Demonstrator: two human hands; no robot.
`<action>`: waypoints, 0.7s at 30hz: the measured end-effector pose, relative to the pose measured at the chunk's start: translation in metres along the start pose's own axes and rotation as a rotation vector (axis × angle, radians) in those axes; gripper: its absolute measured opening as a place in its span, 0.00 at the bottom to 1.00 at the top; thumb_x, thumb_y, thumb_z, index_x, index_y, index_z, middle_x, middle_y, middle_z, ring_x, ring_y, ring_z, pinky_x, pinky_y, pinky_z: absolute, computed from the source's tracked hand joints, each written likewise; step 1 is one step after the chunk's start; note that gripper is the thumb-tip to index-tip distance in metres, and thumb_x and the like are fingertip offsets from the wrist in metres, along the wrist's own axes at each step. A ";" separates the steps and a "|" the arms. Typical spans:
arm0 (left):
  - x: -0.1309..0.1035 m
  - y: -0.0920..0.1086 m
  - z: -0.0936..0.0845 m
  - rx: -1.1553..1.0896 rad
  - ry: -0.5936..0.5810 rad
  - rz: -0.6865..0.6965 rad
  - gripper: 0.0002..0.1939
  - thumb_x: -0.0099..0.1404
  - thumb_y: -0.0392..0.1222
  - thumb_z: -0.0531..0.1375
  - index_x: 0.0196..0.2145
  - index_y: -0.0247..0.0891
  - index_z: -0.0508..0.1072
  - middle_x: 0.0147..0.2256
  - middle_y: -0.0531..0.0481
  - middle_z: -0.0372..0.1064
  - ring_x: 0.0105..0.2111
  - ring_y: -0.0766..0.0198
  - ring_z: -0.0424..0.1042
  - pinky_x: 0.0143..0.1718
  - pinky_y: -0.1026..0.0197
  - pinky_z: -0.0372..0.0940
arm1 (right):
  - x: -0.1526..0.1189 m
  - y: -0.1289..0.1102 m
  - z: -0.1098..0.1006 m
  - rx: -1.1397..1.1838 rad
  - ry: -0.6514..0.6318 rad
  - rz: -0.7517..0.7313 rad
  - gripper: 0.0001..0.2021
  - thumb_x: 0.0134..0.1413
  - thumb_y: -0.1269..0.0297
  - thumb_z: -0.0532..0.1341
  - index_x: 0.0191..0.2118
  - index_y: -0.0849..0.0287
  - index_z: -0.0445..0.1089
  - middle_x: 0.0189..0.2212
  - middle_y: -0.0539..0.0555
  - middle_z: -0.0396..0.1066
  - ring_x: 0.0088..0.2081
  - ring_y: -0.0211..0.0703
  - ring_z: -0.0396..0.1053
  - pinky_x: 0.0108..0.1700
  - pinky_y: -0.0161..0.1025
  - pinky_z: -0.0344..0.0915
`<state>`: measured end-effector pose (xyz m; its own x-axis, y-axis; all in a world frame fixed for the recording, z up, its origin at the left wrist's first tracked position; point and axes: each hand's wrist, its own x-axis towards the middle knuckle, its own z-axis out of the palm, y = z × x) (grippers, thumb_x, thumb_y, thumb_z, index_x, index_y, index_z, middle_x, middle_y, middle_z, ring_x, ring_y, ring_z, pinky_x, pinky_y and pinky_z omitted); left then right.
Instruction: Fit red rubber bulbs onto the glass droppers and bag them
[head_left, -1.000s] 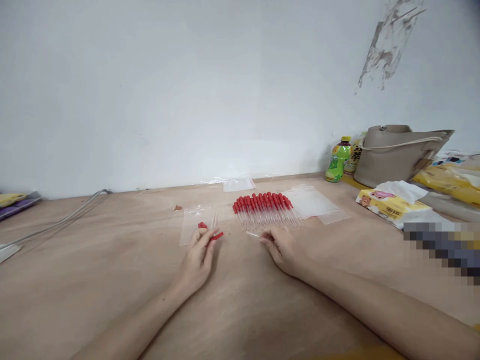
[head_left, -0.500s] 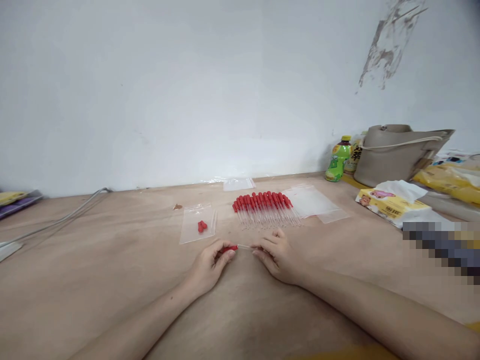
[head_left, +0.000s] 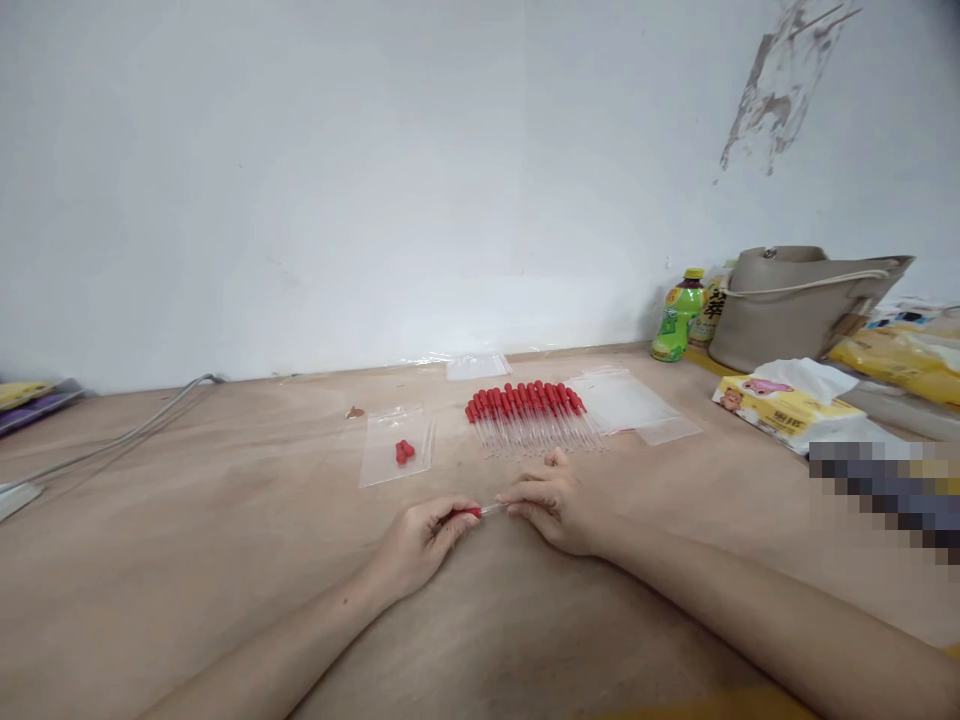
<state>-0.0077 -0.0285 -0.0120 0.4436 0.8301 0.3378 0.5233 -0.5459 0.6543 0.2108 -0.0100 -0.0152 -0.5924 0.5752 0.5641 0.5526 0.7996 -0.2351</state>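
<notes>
Between finger and thumb, my left hand [head_left: 427, 540] pinches a red rubber dropper bulb [head_left: 471, 512]. My right hand [head_left: 551, 505] is closed on a thin clear dropper tube [head_left: 490, 508], whose left end meets the bulb; how deep it sits inside I cannot tell. Just beyond my hands lies a row of several droppers [head_left: 529, 415], red bulbs pointing away and clear tubes towards me. To their left, a few loose red bulbs [head_left: 405, 452] rest on a clear zip bag [head_left: 379, 460].
More clear bags [head_left: 622, 400] lie right of the row, another bag [head_left: 476, 368] by the wall. At right are a tissue pack [head_left: 780, 405], a green bottle [head_left: 679, 315] and a grey-beige bag [head_left: 787, 310]. A cable [head_left: 142, 438] crosses the left side of the table.
My left hand and the red bulb have shifted slightly right and nearer to me. The bulb and tube now tilt a little, and less tube shows between my hands.
</notes>
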 end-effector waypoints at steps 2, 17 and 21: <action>0.000 0.003 -0.001 0.020 -0.017 0.016 0.10 0.62 0.43 0.52 0.34 0.39 0.72 0.29 0.52 0.71 0.28 0.65 0.68 0.30 0.66 0.63 | 0.000 0.001 0.000 -0.045 0.016 -0.022 0.10 0.56 0.66 0.53 0.39 0.52 0.70 0.29 0.49 0.70 0.28 0.33 0.62 0.37 0.39 0.46; 0.001 -0.009 0.000 -0.053 0.084 -0.044 0.11 0.59 0.44 0.57 0.38 0.38 0.71 0.34 0.50 0.74 0.32 0.63 0.72 0.35 0.62 0.68 | -0.002 0.000 -0.005 -0.033 0.042 -0.002 0.05 0.55 0.70 0.51 0.35 0.59 0.64 0.30 0.52 0.67 0.33 0.37 0.63 0.37 0.36 0.54; 0.001 -0.008 0.000 -0.019 0.094 -0.026 0.10 0.58 0.43 0.58 0.36 0.38 0.73 0.32 0.50 0.74 0.30 0.62 0.73 0.33 0.62 0.68 | -0.005 -0.001 -0.002 0.034 0.057 -0.005 0.05 0.55 0.70 0.51 0.32 0.58 0.64 0.27 0.50 0.67 0.30 0.36 0.62 0.38 0.37 0.54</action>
<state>-0.0119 -0.0231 -0.0167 0.3594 0.8513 0.3823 0.5190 -0.5228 0.6762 0.2147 -0.0137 -0.0162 -0.5605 0.5612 0.6090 0.5285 0.8086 -0.2586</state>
